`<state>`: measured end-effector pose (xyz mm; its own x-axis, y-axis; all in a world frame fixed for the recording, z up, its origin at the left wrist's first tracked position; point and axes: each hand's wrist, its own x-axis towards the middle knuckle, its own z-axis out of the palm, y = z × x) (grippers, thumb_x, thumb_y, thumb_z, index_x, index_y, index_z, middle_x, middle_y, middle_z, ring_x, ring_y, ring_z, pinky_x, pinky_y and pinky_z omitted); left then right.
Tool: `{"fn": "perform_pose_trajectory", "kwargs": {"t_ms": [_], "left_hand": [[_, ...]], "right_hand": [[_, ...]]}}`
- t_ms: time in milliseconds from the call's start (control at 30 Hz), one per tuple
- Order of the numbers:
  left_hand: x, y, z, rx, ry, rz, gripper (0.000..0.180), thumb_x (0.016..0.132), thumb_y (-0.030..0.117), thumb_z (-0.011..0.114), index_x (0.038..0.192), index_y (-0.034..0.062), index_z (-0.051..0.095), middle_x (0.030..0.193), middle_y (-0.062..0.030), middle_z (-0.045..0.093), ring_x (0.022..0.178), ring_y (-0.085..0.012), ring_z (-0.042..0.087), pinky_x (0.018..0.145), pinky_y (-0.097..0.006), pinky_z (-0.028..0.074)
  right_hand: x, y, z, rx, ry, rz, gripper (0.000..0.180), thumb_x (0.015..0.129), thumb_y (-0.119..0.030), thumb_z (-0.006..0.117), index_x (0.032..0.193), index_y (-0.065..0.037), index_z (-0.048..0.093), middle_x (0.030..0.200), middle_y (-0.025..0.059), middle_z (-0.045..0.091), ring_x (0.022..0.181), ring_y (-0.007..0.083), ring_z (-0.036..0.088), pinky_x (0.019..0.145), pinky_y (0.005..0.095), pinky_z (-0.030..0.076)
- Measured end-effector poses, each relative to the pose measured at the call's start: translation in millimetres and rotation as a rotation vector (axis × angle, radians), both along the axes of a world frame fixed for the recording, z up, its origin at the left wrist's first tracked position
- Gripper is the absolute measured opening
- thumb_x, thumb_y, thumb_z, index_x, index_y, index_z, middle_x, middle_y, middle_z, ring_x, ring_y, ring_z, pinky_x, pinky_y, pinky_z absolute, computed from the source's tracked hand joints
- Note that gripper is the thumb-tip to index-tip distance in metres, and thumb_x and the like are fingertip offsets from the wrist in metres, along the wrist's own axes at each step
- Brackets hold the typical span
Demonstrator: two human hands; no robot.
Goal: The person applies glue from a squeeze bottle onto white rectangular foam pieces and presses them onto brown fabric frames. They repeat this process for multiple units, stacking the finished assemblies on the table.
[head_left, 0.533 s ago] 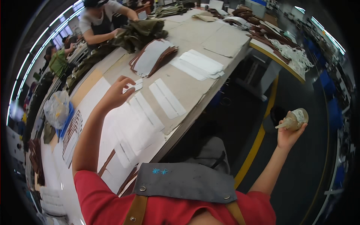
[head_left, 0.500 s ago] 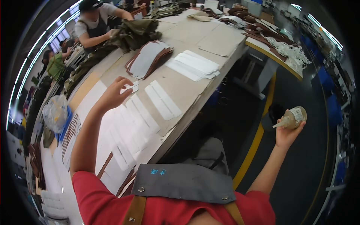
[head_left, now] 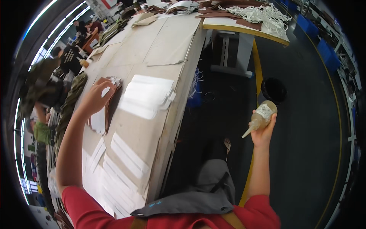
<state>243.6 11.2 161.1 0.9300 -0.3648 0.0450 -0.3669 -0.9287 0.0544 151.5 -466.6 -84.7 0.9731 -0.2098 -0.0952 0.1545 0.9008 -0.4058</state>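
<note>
My left hand [head_left: 97, 95] is at the far end of a stack of white-faced brown pieces [head_left: 98, 121] on the long table. Its thumb and fingers curl together in a pinch on the top of the stack, and the fingertips are partly hidden. Out over the aisle, clear of the table edge, my right hand [head_left: 264, 133] is wrapped round a translucent squeeze bottle [head_left: 264, 113] with a white label. The bottle tilts, its long nozzle pointing down and left. Beside the stack lies a fanned pile of white panels [head_left: 146, 95]. Nearer me are slotted white strips [head_left: 129, 154] laid side by side.
The pale table [head_left: 167, 49] has a long right edge. Brown pieces and a heap of white cords [head_left: 263, 17] cover a yellow-edged side table. A black bucket [head_left: 273, 91] stands on the floor near a yellow line. Blue bins [head_left: 328, 54] line the right. People work at the left.
I have moved forward along the table and turned. My left hand has gone from the white strips to the brown-edged stack. The bottle stays in my right hand, its nozzle now pointing lower.
</note>
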Motion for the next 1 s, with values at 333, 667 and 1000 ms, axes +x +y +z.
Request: {"fn": "perform_pose_trajectory", "kwargs": {"t_ms": [333,667,1000], "left_hand": [[274,-112,-78,-0.116,-0.242,-0.314,0.024,0.084,0.015,0.056,0.106,0.0062,0.054,0.11,-0.0122,0.054,0.106,-0.031,0.049,0.091,-0.038,0.039],[566,-224,-186,-0.315,-0.321,0.012,0.043,0.081,0.03,0.058,0.118,0.0091,0.051,0.127,-0.0187,0.045,0.118,-0.0349,0.042,0.099,-0.04,0.033],[727,-238,-235,-0.03,-0.548,0.327,0.037,0.08,0.03,0.04,0.11,0.0267,0.061,0.147,-0.0043,0.019,0.13,-0.0358,0.027,0.099,-0.055,0.025]], "right_hand": [[94,-51,-22,-0.188,0.444,-0.196,0.055,0.083,-0.055,0.051,0.117,-0.012,0.046,0.1,0.0054,0.056,0.09,0.0179,0.058,0.052,0.0314,0.051],[114,-142,-31,-0.233,0.701,-0.384,0.062,0.081,-0.059,0.051,0.121,-0.013,0.041,0.1,0.0071,0.055,0.087,0.0173,0.058,0.048,0.0294,0.049],[99,-172,-68,-0.151,0.888,-0.613,0.055,0.085,-0.056,0.047,0.12,-0.013,0.043,0.103,0.003,0.054,0.092,0.0157,0.055,0.045,0.0279,0.048]]}}
